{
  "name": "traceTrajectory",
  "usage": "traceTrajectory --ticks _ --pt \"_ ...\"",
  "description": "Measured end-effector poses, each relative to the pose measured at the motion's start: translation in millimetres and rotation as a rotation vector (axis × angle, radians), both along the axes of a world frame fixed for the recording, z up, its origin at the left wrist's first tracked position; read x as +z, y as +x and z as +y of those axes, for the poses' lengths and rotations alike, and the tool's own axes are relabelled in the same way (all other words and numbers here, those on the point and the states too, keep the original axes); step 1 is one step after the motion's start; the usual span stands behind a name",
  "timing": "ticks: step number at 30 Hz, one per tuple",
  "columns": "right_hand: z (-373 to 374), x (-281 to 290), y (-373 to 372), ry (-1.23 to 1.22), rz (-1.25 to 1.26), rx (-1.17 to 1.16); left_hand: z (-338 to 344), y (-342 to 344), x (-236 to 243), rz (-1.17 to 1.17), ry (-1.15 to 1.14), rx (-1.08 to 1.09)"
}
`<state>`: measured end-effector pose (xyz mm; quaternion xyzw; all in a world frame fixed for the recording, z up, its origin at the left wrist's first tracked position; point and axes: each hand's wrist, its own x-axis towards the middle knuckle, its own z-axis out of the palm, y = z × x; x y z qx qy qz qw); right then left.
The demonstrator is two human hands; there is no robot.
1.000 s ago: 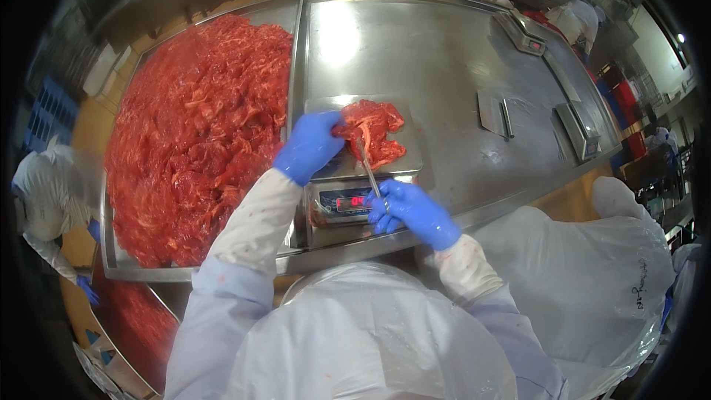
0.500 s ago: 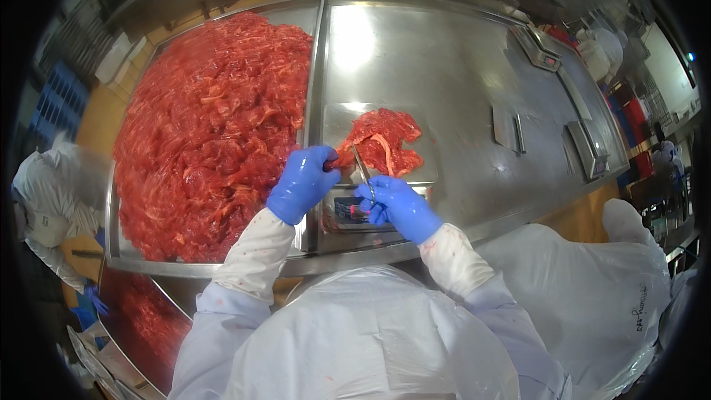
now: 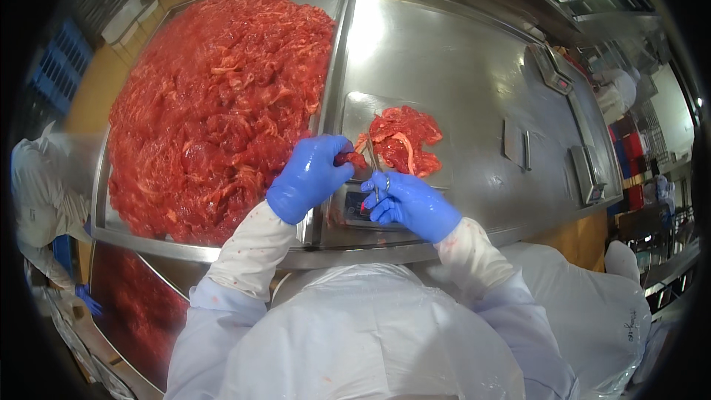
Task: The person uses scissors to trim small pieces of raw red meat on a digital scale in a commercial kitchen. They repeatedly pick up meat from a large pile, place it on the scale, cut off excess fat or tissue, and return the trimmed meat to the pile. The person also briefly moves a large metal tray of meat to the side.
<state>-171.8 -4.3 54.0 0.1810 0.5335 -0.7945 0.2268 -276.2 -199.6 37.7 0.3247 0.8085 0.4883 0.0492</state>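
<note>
In a blue glove, my left hand (image 3: 311,178) is closed on a small strip of raw red meat (image 3: 352,158), beside the edge of the large meat heap. My right hand (image 3: 411,204), also gloved in blue, grips a pair of scissors (image 3: 372,154) by the finger loops. The blades point away from me, between the strip and a small pile of raw meat (image 3: 406,139). That pile lies on the metal pan of a weighing scale (image 3: 359,107). A dark scale display (image 3: 355,206) is partly hidden behind my right hand.
A big heap of raw meat (image 3: 222,111) fills the steel tray at left. Another scale (image 3: 552,70) and a metal device (image 3: 589,167) stand on the table's right side. A co-worker in white (image 3: 48,192) is at left; another white-clad person (image 3: 578,304) is close at right.
The meat strip in my left hand is now apart from the pile on the scale. My view has shifted slightly, and the co-worker at left has moved a little.
</note>
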Motion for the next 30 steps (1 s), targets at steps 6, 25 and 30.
traceTrajectory --ticks 6,25,30 --pt "11.0 -12.0 -11.5 -0.01 0.119 -0.06 -16.8 9.7 41.4 -0.134 0.107 0.208" --pt "42.6 39.0 -11.6 0.024 0.467 -0.287 -19.3 -28.4 18.0 0.073 -0.197 0.217" --pt "41.7 47.1 -24.5 0.11 0.47 -0.241 -28.0 -59.4 12.6 0.059 -0.177 0.214"
